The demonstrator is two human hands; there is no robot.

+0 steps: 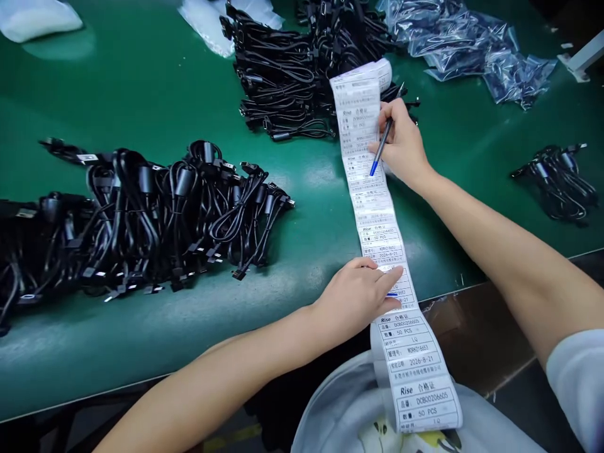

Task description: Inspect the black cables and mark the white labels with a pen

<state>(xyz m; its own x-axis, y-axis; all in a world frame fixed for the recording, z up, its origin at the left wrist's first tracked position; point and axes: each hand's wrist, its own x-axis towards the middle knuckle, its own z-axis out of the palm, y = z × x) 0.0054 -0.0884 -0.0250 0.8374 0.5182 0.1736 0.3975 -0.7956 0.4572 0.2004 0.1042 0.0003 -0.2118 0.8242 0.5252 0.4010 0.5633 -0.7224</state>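
Note:
A long strip of white printed labels (380, 242) runs from a folded stack on the green table, over its front edge and down to the lap. My left hand (361, 292) lies across the strip near the edge, thumb and forefinger closed over it. A small blue piece (392, 294) shows between these fingers; its kind is unclear. Higher up, my right hand (401, 148) grips a pen (385, 138) with its blue end slanting down over the labels. Its fingertips are at the strip's right edge.
Bundled black cables (174, 201) lie in a row at left; another heap of black cables (287, 75) is behind the strip. Clear plastic bags (472, 47) lie at the back right. A small cable bundle (559, 179) sits far right. The green table's front edge (117, 382) runs below.

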